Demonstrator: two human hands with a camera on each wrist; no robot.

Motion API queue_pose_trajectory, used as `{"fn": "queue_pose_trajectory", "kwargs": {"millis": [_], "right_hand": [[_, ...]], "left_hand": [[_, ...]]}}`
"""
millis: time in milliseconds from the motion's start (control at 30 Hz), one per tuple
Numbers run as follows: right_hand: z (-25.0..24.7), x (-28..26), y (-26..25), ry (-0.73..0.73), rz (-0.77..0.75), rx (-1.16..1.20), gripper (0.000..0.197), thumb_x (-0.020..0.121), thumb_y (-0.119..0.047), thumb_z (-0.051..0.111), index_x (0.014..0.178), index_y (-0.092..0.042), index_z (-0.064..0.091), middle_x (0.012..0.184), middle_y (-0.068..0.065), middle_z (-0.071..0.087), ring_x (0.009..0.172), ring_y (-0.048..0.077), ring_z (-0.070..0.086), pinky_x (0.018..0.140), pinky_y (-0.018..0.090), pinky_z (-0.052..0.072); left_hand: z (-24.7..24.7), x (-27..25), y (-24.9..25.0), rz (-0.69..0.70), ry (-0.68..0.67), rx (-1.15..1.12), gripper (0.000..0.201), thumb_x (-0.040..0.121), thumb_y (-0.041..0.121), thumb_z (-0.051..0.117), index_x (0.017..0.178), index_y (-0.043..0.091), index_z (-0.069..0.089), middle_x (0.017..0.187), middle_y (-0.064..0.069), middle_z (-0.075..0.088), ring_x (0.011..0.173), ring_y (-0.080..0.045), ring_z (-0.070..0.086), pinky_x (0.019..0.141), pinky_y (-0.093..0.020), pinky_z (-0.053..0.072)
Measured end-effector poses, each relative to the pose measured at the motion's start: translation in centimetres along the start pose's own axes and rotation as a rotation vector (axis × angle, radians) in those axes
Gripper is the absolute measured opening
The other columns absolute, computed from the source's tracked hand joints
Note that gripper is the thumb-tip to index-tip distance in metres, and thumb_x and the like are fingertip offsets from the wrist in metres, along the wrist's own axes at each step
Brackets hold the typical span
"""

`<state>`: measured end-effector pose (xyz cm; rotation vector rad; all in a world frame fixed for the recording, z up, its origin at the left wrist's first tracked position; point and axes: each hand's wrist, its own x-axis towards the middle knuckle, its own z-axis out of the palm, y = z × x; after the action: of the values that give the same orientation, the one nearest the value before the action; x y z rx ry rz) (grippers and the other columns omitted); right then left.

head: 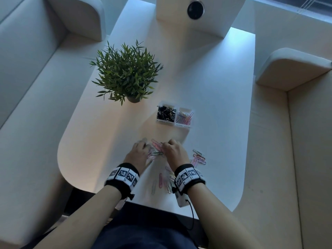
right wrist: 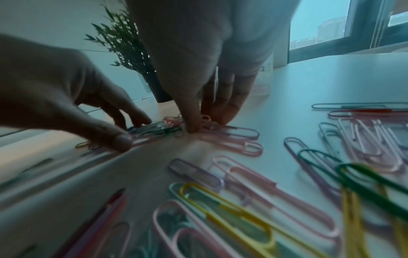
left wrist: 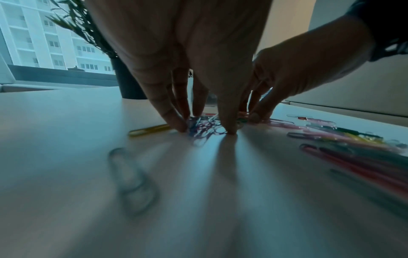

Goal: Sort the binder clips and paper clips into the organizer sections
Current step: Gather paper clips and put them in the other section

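Note:
A small clear organizer point(head: 173, 124) stands on the white table; its left section holds black binder clips point(head: 165, 114), its right section coloured paper clips point(head: 185, 116). In front of it lies a pile of paper clips point(head: 156, 150) between my two hands. My left hand point(head: 145, 144) presses straight, spread fingertips point(left wrist: 229, 130) onto the table around a tangle of clips point(left wrist: 204, 126). Knuckles up, my right hand point(right wrist: 205, 124) pinches pink clips point(right wrist: 234, 132) between thumb and fingers. More loose clips point(right wrist: 232, 206) lie under the right wrist.
A potted green plant point(head: 125, 72) stands behind and left of the organizer. Other paper clips point(head: 198, 157) lie to the right of my right hand, some point(head: 161, 182) near the front edge. Pale sofas flank the table point(head: 224, 123).

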<state>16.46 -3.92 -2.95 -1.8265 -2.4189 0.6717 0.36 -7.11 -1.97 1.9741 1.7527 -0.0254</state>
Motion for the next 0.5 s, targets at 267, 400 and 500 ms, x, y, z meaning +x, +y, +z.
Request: {"fn": "queue_pose_trajectory", "kwargs": {"millis": [267, 400, 500], "right_hand": [[-1.0, -0.1, -0.4, 0.0, -0.016, 0.01, 0.02, 0.067, 0.017, 0.06, 0.063, -0.002, 0.059, 0.06, 0.012, 0.056, 0.05, 0.026, 0.052, 0.042, 0.028, 0.043], [-1.3, 0.2, 0.8, 0.053, 0.054, 0.144, 0.018, 0.084, 0.002, 0.058, 0.067, -0.001, 0.064, 0.063, 0.011, 0.058, 0.053, 0.024, 0.053, 0.05, 0.03, 0.048], [-4.1, -0.1, 1.5, 0.172, 0.111, 0.346, 0.022, 0.088, -0.007, 0.061, 0.066, -0.003, 0.064, 0.058, 0.005, 0.058, 0.05, 0.018, 0.05, 0.051, 0.022, 0.041]], "left_hand": [[-1.2, 1.3, 1.3, -0.015, 0.014, 0.055, 0.024, 0.089, 0.001, 0.046, 0.107, 0.004, 0.062, 0.111, -0.012, 0.06, 0.102, -0.028, 0.056, 0.081, -0.036, 0.051], [-1.6, 1.3, 0.9, -0.019, 0.009, 0.018, 0.021, 0.088, 0.002, 0.049, 0.105, 0.006, 0.062, 0.109, -0.012, 0.062, 0.096, -0.029, 0.059, 0.08, -0.035, 0.051], [-1.9, 1.1, 0.4, -0.052, -0.003, -0.034, 0.016, 0.087, 0.006, 0.055, 0.102, 0.007, 0.059, 0.105, -0.012, 0.064, 0.091, -0.029, 0.062, 0.075, -0.032, 0.049]]}}
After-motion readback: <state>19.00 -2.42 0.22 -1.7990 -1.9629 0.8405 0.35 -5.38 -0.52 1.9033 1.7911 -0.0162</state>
